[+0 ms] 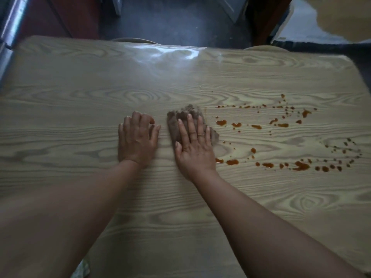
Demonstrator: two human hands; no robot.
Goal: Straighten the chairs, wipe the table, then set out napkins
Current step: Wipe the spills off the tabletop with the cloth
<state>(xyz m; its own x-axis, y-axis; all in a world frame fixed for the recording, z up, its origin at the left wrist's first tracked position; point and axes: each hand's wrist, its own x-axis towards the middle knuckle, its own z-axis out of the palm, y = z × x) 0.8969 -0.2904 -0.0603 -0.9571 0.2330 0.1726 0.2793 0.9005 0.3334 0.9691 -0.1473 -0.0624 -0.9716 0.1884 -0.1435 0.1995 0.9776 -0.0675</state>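
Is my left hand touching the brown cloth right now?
Apart. The head view shows bare table between the left hand and the cloth, which lies under the right hand.

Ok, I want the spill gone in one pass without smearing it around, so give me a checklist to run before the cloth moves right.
1. Crumpled brown cloth flat under the right hand: ok, palm and spread fingers press it down.
2. Left hand clear of the mess: ok, it rests on bare tabletop left of the cloth.
3. Orange-brown sauce splatters located: ok, all lie right of the cloth.
4. Path across the pale wood-grain table free of objects: ok, only the drops lie there.
5. Spill already wiped: not ok, many drops remain.
6. Cloth damp or clean enough: cannot tell.
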